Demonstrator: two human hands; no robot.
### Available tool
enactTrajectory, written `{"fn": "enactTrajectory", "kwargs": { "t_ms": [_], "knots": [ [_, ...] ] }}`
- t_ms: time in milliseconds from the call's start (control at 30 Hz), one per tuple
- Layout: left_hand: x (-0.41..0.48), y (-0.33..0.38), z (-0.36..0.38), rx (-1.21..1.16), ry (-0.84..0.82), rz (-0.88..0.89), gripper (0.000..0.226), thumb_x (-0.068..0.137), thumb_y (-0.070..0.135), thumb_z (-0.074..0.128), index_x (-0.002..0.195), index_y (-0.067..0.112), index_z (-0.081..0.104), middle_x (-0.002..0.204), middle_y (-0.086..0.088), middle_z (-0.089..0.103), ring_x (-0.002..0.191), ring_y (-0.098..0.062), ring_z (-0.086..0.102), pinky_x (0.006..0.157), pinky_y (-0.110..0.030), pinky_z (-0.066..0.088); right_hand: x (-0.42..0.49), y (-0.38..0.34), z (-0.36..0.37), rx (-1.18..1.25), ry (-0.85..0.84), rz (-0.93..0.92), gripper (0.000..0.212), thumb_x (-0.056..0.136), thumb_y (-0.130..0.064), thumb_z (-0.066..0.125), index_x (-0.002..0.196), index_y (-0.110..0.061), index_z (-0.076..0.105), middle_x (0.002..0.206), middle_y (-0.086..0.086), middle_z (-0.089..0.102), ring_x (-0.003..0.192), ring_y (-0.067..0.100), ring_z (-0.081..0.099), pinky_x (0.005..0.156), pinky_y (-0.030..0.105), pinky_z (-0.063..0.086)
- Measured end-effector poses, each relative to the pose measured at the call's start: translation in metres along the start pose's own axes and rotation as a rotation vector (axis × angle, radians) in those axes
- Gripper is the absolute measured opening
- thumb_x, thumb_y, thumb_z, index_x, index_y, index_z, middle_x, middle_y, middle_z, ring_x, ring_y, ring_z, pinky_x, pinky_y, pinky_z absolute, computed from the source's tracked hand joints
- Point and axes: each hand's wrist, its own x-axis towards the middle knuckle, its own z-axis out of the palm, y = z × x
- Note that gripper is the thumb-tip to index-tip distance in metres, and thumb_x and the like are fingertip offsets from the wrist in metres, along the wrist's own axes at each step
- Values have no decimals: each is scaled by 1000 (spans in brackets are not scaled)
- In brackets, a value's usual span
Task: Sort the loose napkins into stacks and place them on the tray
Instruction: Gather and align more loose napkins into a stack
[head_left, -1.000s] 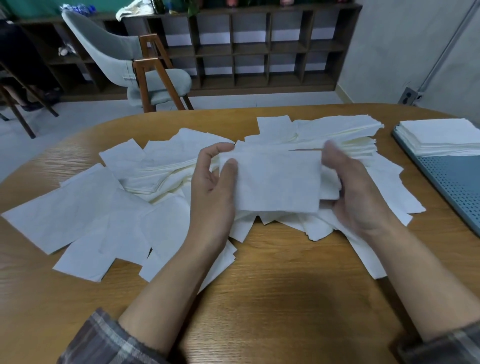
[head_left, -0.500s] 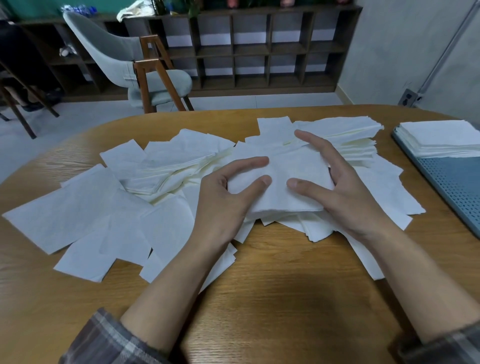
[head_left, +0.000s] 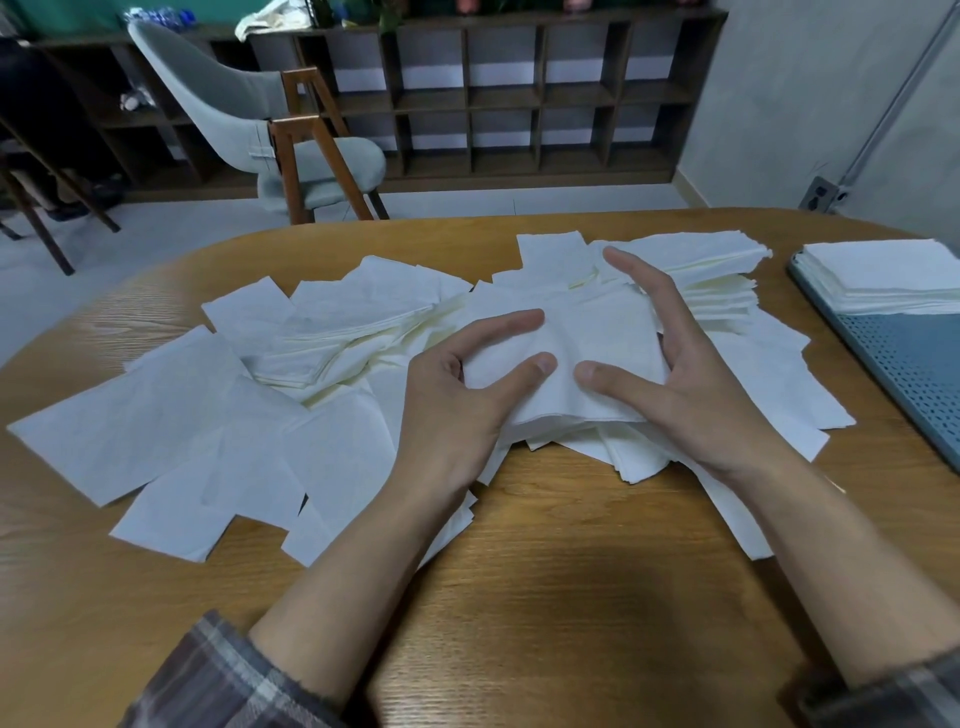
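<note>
Head view: left hand (head_left: 462, 400) and right hand (head_left: 696, 384), fingers extended, flank and press a small napkin stack (head_left: 592, 332) atop the loose napkins (head_left: 182, 415) on the bench (head_left: 571, 597), likely squaring its edges. The tray (head_left: 914, 364) at right carries one finished stack (head_left: 883, 270).

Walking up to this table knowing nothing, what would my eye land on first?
First, the white sprawl of loose napkins covering the middle and left of the wooden table. At its centre, the left hand and right hand rest with spread fingers on a small stack. At the far right edge, a blue perforated tray already carries a neat stack.
</note>
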Motion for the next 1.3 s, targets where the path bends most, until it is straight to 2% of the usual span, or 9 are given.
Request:
{"fn": "enactTrajectory", "kwargs": {
  "t_ms": [300, 467, 567, 667, 767, 867, 1000, 1167, 1300],
  "knots": [
    [-1, -2, 1, -30, 1, -80, 24, 91, 16, 82, 112, 29, 83, 116, 21, 77, 116, 2, 68, 109, -35, 54, 1, 3, 0, -30, 0, -21, 80, 93, -26, 79, 151, -58, 34, 144, -53, 33, 133, -26, 34, 111, 10, 35],
    [-2, 0, 3, 80, -13, -29, 22, 91, 19, 82, 111, 31, 83, 115, 25, 76, 119, 8, 64, 112, -31, 49, 1, 4, 0, -57, 2, -10, 77, 96, -25, 76, 150, -60, 34, 154, -42, 33, 146, -9, 32, 127, 41, 32],
    [-3, -3, 4, 169, 32, 13, 23, 91, 23, 83, 110, 35, 82, 116, 24, 75, 118, 6, 64, 108, -31, 52, 1, 3, 0, -44, 22, -47, 76, 97, -18, 74, 151, -56, 37, 152, -41, 36, 142, -11, 37, 123, 37, 39],
    [-1, -2, 2, 210, 94, 29, 39, 89, 36, 84, 125, 41, 71, 129, 23, 66, 116, 8, 60, 94, -23, 57, 2, 1, -4, 53, 78, -75, 74, 96, -11, 74, 150, -48, 41, 140, -47, 43, 129, -19, 45, 103, 15, 49],
    [3, 5, -2, -23, 24, -125, 62, 88, 44, 81, 143, 44, 51, 132, 16, 68, 110, 4, 69, 82, -16, 58, 0, 0, -9, 311, 73, -58, 72, 95, -6, 72, 144, -51, 45, 136, -28, 57, 125, 2, 62, 92, 27, 59],
    [3, 7, -4, -111, -1, -119, 61, 92, 28, 81, 143, 42, 50, 120, 5, 77, 105, -11, 76, 79, -23, 61, 0, -1, -8, 304, 54, -70, 64, 95, -7, 72, 140, -47, 51, 141, -17, 58, 126, 12, 64, 99, 37, 59],
    [4, 3, -6, 2, 35, 53, 55, 96, 17, 78, 141, 35, 53, 124, 3, 75, 110, -13, 75, 80, -34, 65, 0, -1, -10, 219, -41, -67, 34, 93, -15, 72, 124, -29, 75, 132, -17, 70, 131, 6, 60, 113, 42, 46],
    [3, -8, 1, 305, 71, 217, 51, 99, 18, 73, 141, 36, 49, 134, 16, 59, 118, -2, 61, 89, -17, 54, 1, 6, -11, 48, 132, -53, 33, 96, -2, 72, 121, -24, 77, 123, -22, 75, 126, -7, 61, 105, 9, 43],
    [3, -24, 2, 637, -99, 335, 29, 88, 27, 83, 111, 30, 65, 113, 15, 56, 101, -3, 55, 82, -14, 43, 4, 12, -13, 22, 272, -38, 36, 95, -1, 72, 122, -24, 78, 122, -22, 75, 123, -10, 61, 103, 7, 43]
  ]
}}
